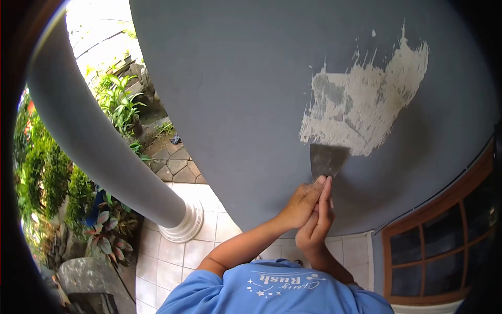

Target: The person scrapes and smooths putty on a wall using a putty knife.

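Head view: left hand (302, 203) and right hand (317, 226) both grip the scraper (327, 161) just below the bare patch (361, 107); too steep an angle could gouge the wall (230, 94).

The scraper (328, 160) has a dull grey metal blade. The wall (235, 104) is matt blue-grey paint, scraped to rough, chalky white plaster (361, 112). The window frame (434, 251) is brown wood, and the floor tiles (172, 256) are smooth and pale.

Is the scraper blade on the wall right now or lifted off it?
On the wall, as far as visible. The scraper blade has its top edge at the bottom of the scraped patch, with both hands gripping its handle.
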{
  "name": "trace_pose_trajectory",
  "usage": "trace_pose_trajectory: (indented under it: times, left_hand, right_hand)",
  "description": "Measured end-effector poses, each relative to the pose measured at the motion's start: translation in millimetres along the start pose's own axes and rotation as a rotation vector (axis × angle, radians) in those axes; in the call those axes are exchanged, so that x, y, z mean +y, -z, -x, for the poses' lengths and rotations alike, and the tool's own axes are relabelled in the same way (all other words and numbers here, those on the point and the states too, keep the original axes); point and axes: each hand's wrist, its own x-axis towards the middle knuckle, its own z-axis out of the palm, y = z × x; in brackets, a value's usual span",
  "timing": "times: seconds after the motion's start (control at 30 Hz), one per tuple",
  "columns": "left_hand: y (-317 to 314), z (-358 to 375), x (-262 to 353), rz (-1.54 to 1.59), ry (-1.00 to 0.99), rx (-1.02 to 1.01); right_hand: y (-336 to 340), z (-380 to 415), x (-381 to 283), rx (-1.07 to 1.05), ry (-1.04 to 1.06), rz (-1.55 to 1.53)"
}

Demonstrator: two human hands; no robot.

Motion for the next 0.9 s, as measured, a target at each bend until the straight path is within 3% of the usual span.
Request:
trace_pose_trajectory:
  times: [0.07,0.2,0.37,0.53,0.73,0.9]
  left_hand:
    - [-1.9,-3.5,10.2,0.047,0.035,-0.006]
    - [5.4,1.0,30.8,0.066,0.057,-0.077]
    - [19.7,-2.4,3.8,0.001,0.015,-0.115]
    - [24.2,-9.9,30.5,0.089,0.091,-0.194]
    - [31.5,13.6,0.1,0.174,0.209,-0.197]
    - [30.2,19.2,14.2,0.190,0.186,-0.241]
  right_hand:
    - [19.6,-26.9,-27.4,-0.031,0.121,-0.069]
    - [15.7,-22.9,-39.5,-0.045,0.075,-0.073]
    - [5.4,-25.0,-46.1,0.020,0.110,-0.034]
    - [-1.3,-34.7,-54.9,0.102,0.142,0.046]
    - [-12.6,-0.6,-60.9,0.089,-0.019,0.033]
    - [-7.2,0.3,-68.5,0.095,0.054,0.103]
